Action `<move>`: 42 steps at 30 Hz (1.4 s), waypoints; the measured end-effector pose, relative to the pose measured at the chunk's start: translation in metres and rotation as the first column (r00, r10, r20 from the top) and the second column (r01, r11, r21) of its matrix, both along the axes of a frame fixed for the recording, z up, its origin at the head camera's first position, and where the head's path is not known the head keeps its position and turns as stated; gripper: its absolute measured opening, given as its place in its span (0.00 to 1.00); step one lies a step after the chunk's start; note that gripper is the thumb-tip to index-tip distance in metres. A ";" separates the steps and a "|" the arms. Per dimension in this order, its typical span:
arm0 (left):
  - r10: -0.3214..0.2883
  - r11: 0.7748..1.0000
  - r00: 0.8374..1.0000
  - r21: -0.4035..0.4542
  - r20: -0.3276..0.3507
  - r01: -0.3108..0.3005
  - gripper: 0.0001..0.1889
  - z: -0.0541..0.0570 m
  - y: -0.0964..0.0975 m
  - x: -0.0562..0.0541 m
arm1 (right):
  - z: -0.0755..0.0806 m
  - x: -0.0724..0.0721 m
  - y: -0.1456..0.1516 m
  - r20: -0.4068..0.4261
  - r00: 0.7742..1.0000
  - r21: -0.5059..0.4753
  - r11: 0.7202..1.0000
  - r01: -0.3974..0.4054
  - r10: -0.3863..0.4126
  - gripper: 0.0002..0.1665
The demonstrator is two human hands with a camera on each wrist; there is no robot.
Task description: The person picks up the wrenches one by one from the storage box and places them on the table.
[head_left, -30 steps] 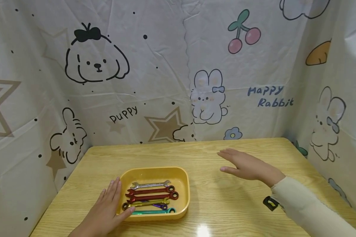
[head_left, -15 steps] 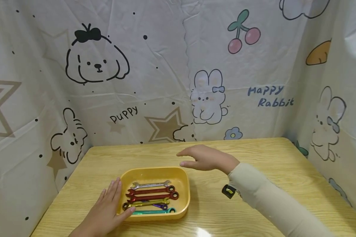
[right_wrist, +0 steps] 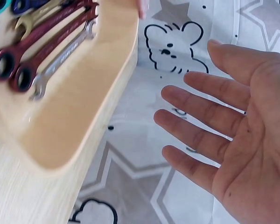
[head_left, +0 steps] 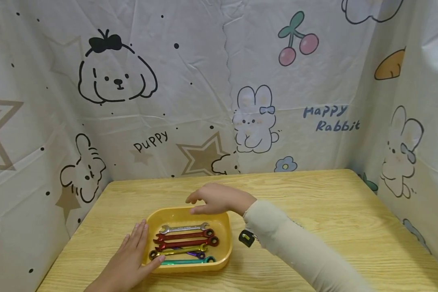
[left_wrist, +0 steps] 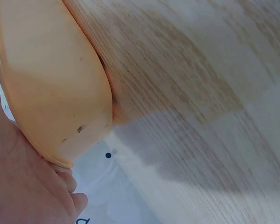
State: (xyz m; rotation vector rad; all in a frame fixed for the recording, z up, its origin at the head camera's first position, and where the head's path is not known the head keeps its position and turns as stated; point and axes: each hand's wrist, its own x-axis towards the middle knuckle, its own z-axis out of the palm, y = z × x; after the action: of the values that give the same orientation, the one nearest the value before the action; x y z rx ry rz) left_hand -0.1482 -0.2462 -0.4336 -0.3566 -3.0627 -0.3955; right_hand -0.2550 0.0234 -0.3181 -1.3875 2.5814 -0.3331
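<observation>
A yellow tray [head_left: 224, 259] sits on the table with several wrenches lying in it. Among them are a silver wrench [head_left: 184, 228], a red wrench [head_left: 186, 243], a gold wrench [head_left: 182, 250], a partly covered purple wrench [head_left: 198, 254] and a teal wrench [head_left: 186, 262]. My left hand [head_left: 125, 255] rests against the tray's left side, fingers straight along the wall and thumb over the near rim. Above the tray's back rim hovers my right hand [head_left: 219, 198], holding nothing. In the right wrist view its fingers [right_wrist: 196, 130] are spread and slightly bent.
The light wooden table [head_left: 295, 227] extends to the right of and behind the tray. A printed cloth [head_left: 190, 101] hangs along its back and sides. A small black device [head_left: 246, 238] hangs under my right wrist.
My right hand has moved left from over the right part of the table to above the tray's back edge. The left hand, tray and wrenches keep their places.
</observation>
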 end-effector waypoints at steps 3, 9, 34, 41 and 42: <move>0.002 1.000 1.000 -0.001 -0.002 -0.002 0.55 0.000 0.000 0.000 | -0.004 0.001 -0.012 -0.003 1.000 0.004 1.000 -0.006 0.006 0.23; -0.005 1.000 1.000 -0.010 -0.007 0.005 0.54 0.001 0.000 0.000 | -0.017 -0.001 -0.027 0.030 0.999 -0.039 0.999 -0.017 0.018 0.23; -0.016 1.000 1.000 0.007 -0.002 0.016 0.54 0.000 0.000 0.001 | -0.076 -0.003 -0.068 0.104 0.995 0.028 1.000 -0.005 0.002 0.21; -0.012 1.000 1.000 -0.002 -0.006 0.012 0.53 0.001 -0.001 0.001 | -0.079 -0.006 -0.069 0.099 0.995 0.056 0.998 0.019 -0.025 0.20; -0.012 1.000 1.000 -0.004 -0.007 0.012 0.53 0.001 -0.001 0.001 | -0.080 -0.007 -0.069 0.100 0.994 0.061 0.998 0.026 -0.032 0.20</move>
State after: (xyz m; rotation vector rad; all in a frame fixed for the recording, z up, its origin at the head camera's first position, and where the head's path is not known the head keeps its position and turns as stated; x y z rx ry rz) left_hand -0.1471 -0.2469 -0.4329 -0.3752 -3.0560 -0.3884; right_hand -0.2622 -0.0451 -0.3979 -1.2804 2.5106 -0.3189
